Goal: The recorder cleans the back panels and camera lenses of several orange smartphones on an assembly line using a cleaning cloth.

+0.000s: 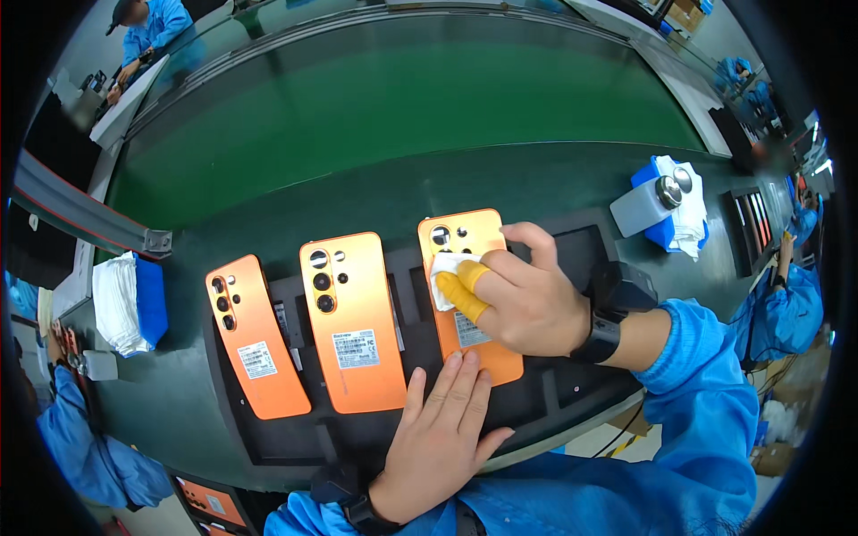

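Loose phones and a rubbing cloth: slips and scratches are the main risks

At the left, folded white cloths [116, 304] sit in a blue box [154, 305] on the counter [192, 393]; dust settling there could be carried onto a clean surface.

The left phone [255, 326] lies camera side up and slanted over the black tray [277, 449]. It seems to rest across the ridges rather than down in a slot, so a jolt to the tray could slide it. The middle phone [357, 308] lies the same way, close enough for a stray elbow to nudge.

The left hand [440, 429] is spread flat, gripping nothing, its fingertips on the lower end of the right phone [466, 332]. If they pressed too lightly, that phone could swivel under the rubbing.

The right hand [532, 299], two fingers in yellow covers [461, 293], is bunched on a white cloth [442, 268] beside the lenses. Trapped grit could scratch the back; a wide stroke could lift the label.

Rightmost, a capped bottle [636, 213] could spill if knocked.
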`<state>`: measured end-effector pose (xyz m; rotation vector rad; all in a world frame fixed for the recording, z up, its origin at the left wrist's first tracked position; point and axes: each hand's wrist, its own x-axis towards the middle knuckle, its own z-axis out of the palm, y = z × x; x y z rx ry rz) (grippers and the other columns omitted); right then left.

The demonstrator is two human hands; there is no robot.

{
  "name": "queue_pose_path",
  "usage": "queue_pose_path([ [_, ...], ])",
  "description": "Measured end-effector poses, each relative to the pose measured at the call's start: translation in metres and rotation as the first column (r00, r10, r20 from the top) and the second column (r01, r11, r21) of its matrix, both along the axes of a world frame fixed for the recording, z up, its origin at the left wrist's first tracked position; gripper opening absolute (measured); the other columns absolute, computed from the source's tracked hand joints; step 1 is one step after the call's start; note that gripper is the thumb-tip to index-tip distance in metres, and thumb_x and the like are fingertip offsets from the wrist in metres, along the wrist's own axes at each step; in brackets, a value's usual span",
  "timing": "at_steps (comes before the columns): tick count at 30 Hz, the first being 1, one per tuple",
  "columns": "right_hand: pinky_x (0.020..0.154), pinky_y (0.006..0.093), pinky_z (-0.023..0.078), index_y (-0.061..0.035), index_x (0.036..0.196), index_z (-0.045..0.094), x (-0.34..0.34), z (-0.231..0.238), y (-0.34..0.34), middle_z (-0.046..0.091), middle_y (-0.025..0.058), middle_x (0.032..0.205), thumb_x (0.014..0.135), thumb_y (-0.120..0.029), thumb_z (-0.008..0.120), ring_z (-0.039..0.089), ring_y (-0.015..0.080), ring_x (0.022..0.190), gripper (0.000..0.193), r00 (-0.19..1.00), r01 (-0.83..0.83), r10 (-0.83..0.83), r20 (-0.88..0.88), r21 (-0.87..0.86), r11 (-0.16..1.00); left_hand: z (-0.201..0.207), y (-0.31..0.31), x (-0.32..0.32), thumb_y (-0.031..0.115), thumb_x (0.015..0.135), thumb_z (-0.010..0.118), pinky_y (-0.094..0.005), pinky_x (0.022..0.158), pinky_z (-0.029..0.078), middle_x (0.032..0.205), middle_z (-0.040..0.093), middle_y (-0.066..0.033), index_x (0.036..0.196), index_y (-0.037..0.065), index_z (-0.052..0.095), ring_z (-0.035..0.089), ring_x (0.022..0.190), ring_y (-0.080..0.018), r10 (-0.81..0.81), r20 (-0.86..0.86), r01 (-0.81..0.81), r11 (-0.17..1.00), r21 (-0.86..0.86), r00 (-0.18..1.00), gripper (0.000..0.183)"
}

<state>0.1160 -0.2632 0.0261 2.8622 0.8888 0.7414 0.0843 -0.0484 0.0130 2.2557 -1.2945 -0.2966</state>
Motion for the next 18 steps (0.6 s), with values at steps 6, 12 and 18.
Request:
queue_pose_path([
  [6, 0.097, 0.0483, 0.032, -0.0142, 0.06, 0.063, -0.003, -0.022, -0.004, 0.048, -0.0023, 0.075, 0.059, -0.013, 0.065, 0.056, 0.0159, 0.082, 0.002, 0.986, 0.122, -0.134, 0.103, 0.114, 0.986, -0.003, 0.003, 0.005, 0.043, 0.087, 0.064, -0.0482, 0.111, 0.028, 0.141, 0.048, -0.0178, 0.128, -0.001, 0.055, 0.039, 0.137, -0.0294, 0.008, -0.008, -0.008, 1.0, -0.023, 1.0, 0.061],
  [12, 0.09, 0.0502, 0.032, -0.0133, 0.087, 0.072, 0.013, -0.014, -0.015, 0.066, 0.0001, 0.096, 0.067, -0.018, 0.069, 0.062, 0.0162, 0.081, 0.02, 0.996, 0.02, -0.019, 0.082, -0.014, 1.0, 0.001, 0.001, 0.009, 0.042, 0.087, 0.064, -0.0426, 0.112, 0.031, 0.14, 0.049, -0.0181, 0.126, -0.001, 0.056, 0.042, 0.135, -0.0299, 0.001, 0.002, -0.001, 1.0, -0.026, 1.0, 0.059],
  [18, 0.088, 0.0479, 0.032, -0.0149, 0.088, 0.073, 0.005, -0.009, -0.012, 0.065, -0.0009, 0.091, 0.066, -0.018, 0.069, 0.061, 0.015, 0.078, 0.023, 1.0, -0.019, 0.019, 0.025, -0.008, 1.0, 0.0, 0.0, 0.008, 0.041, 0.087, 0.065, -0.0425, 0.111, 0.032, 0.139, 0.05, -0.0185, 0.126, -0.001, 0.056, 0.042, 0.134, -0.0305, -0.001, -0.018, 0.001, 1.0, -0.03, 1.0, 0.058],
])
